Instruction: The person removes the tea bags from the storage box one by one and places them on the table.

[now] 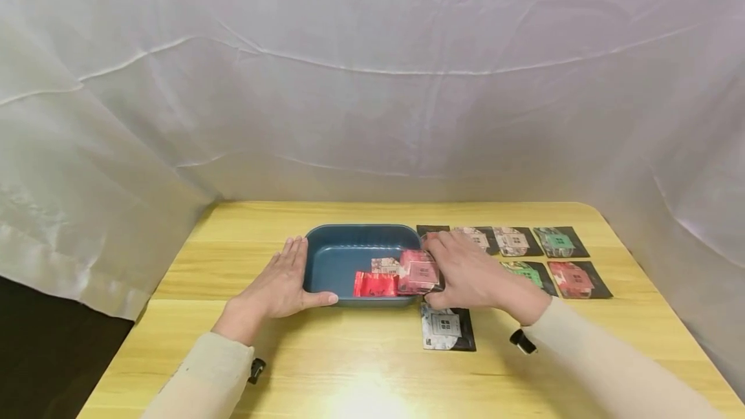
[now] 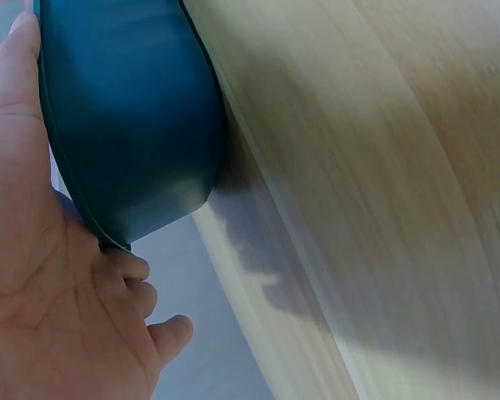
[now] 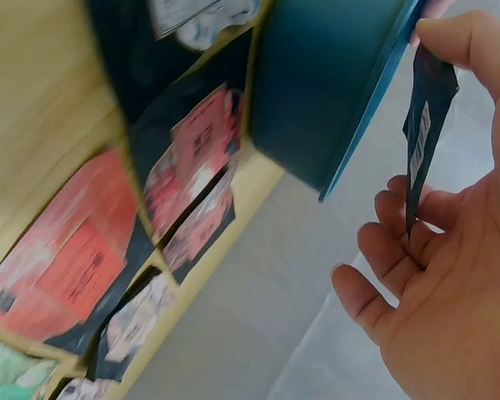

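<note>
A dark blue rectangular dish (image 1: 340, 264) stands on the table, with a bright red packet (image 1: 375, 284) and a small pale printed packet (image 1: 384, 266) inside. Along the dish's left rim lies my left hand (image 1: 279, 284), fingers straight and thumb stretched along the front rim. The left wrist view shows its palm against the dish's outer wall (image 2: 133, 108). My right hand (image 1: 468, 270) holds a flat red-and-black sachet (image 1: 419, 271) over the dish's right end. The right wrist view has this sachet (image 3: 421, 137) edge-on between thumb and fingers.
Right of the dish, flat sachets lie in rows, among them a green one (image 1: 555, 242) and a red one (image 1: 576, 279). A grey-and-black sachet (image 1: 447, 328) lies nearer the front. Pale cloth (image 1: 372, 115) hangs behind the wooden table (image 1: 361, 367).
</note>
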`<state>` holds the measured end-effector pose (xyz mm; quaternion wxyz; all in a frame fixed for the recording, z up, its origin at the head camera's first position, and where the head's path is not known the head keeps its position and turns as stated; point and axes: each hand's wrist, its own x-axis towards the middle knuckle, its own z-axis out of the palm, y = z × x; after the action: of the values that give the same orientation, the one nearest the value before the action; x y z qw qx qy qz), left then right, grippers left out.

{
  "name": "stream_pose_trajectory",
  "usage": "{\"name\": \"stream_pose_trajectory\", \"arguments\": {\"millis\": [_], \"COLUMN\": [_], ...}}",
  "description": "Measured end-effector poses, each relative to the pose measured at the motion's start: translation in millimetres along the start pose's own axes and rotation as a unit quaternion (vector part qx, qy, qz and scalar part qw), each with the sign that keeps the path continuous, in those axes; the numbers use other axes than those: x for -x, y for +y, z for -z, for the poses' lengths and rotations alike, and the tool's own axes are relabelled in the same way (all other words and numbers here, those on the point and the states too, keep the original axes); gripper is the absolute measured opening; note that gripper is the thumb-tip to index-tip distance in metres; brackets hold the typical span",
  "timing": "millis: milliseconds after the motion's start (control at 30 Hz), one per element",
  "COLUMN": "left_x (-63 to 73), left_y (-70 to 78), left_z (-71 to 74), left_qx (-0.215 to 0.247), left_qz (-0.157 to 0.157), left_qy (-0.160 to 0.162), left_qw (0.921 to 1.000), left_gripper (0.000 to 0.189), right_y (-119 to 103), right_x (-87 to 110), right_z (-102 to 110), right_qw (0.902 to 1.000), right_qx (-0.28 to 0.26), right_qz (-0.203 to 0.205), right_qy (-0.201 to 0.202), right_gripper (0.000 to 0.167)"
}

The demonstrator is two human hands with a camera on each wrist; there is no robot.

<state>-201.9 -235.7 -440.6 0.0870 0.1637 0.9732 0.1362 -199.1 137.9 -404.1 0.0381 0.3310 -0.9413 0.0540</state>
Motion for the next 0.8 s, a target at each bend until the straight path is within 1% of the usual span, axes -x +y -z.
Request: {"name": "stream_pose_trajectory", "arguments": {"millis": [133, 300, 500, 600, 733, 800], "left_x": [1.1, 1.3, 0.8, 1.0, 1.3, 1.3], "left_y": [0.1, 1.0, 1.2, 1.0, 1.3, 1.2], "left_z": [1.3, 2.1, 1.1, 1.0, 1.3, 1.4], "left_qx": [0.002, 0.005, 0.004, 0.005, 0.010, 0.010], "left_qz": [-0.002, -0.002, -0.006, -0.005, -0.003, -0.002], "left_qy": [-0.002, -0.007, -0.005, -0.005, -0.005, -0.005], "left_qw": [1.0000, 1.0000, 1.0000, 1.0000, 0.9999, 0.9999], "left_gripper": [0.140, 0.141, 0.139, 0.139, 0.137, 0.137], "right_y": [8, 17, 27, 33, 39, 43], "right_x": [14.5, 33.5, 58.0, 70.3, 87.0, 95.1], "right_z": [1, -2, -5, -6, -7, -8], "right_qw": [0.9999, 0.9999, 0.9998, 0.9998, 0.9998, 0.9997], "right_qx": [-0.005, -0.009, -0.018, -0.014, -0.010, -0.007], "right_qz": [0.002, -0.002, 0.001, 0.002, -0.014, -0.021], "right_qy": [0.011, 0.011, 0.013, 0.016, 0.011, 0.006], "right_gripper": [0.089, 0.089, 0.081, 0.078, 0.074, 0.075]}}
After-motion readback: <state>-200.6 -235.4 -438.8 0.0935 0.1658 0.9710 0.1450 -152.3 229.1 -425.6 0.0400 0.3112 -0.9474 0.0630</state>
